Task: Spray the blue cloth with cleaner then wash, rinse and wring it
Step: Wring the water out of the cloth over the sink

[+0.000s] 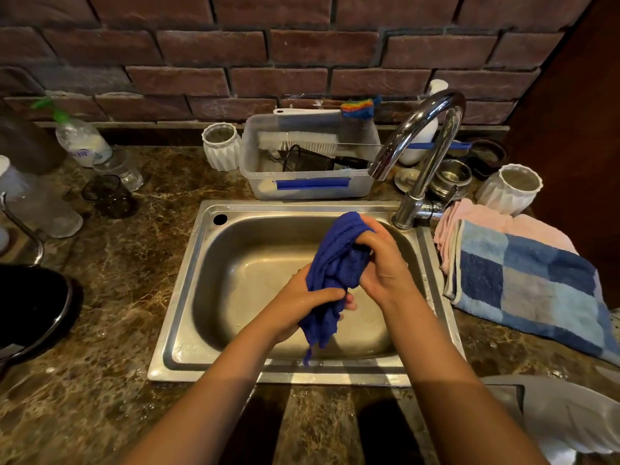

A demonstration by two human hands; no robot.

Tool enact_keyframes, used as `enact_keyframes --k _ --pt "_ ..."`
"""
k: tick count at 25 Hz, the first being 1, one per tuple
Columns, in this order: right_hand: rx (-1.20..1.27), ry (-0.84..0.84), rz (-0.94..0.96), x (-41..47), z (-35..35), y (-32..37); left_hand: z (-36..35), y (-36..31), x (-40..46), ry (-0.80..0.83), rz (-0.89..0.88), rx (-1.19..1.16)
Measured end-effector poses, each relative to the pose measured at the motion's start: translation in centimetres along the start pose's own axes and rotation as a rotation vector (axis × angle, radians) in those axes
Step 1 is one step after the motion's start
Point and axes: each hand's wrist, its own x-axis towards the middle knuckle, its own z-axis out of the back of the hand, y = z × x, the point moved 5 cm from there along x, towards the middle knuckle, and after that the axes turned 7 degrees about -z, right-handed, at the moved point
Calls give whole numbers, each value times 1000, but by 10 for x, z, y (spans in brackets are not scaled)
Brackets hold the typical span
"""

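Note:
The blue cloth [337, 266] is bunched into a thick roll above the steel sink [188, 280]. My left hand [302, 303] grips its lower part, with frayed ends hanging below the fist. My right hand [382, 263] is closed around its upper part, near the sink's back right corner. The chrome faucet [426, 142] arches over that corner; no water is visibly running. A spray bottle with a green trigger [79, 135] stands at the back left of the counter.
A clear tub [312, 186] holding brushes sits behind the sink. White ribbed cups [221, 146] [510, 189], glasses [109, 196] and a dark pan [30, 313] crowd the marbled counter. Folded pink and blue-checked towels [523, 280] lie right of the sink.

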Motion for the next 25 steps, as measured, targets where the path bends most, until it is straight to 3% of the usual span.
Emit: enact_keyframes --k 2,4,8,11,13,15,19,21,25 --pt "36 -59 44 2 6 4 0 9 -3 24 170 -180" --pt "-108 -55 104 0 5 9 0 10 -2 92 302 -324" --pt "-783 53 328 -15 -10 21 -5 -3 3 282 415 -498" --pt "-1271 301 430 -31 -24 -3 4 -14 12 175 370 -583" --pt "-1173 376 299 -41 -22 -10 14 -16 16 51 333 -475" --pt "-958 344 201 -43 -14 -4 22 -18 15 -13 334 -290" --pt "-750 268 121 -36 -3 -6 19 -30 7 154 320 -64" --pt "-620 234 130 -34 -6 -13 11 -32 5 214 278 -111" --pt "-749 224 249 -25 -26 -2 -13 -31 1 400 267 -189"
